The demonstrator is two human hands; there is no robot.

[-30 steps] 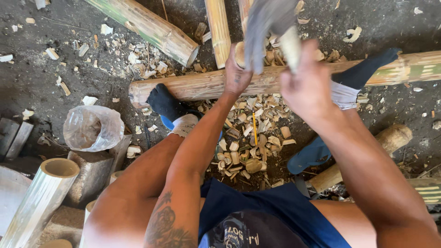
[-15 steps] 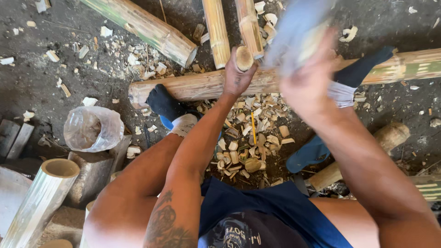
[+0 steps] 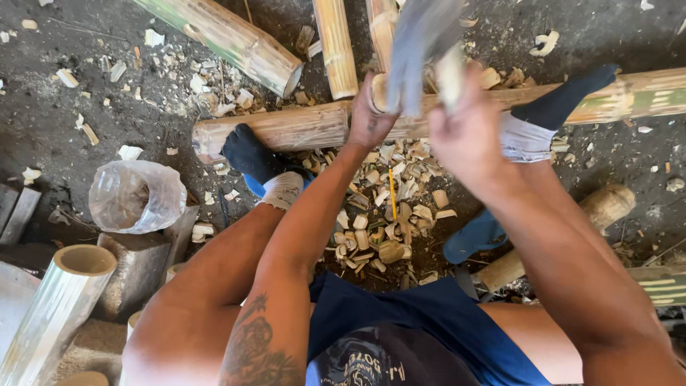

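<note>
Chopping bamboo over a chip pile.
Left hand grips the bamboo piece; right hand clutches the blurred blade.

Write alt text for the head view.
A seated person's left hand grips a short bamboo piece upright on a bamboo log, while the right hand holds a blurred blade against it. Chips litter the ground between their socked feet.
</note>
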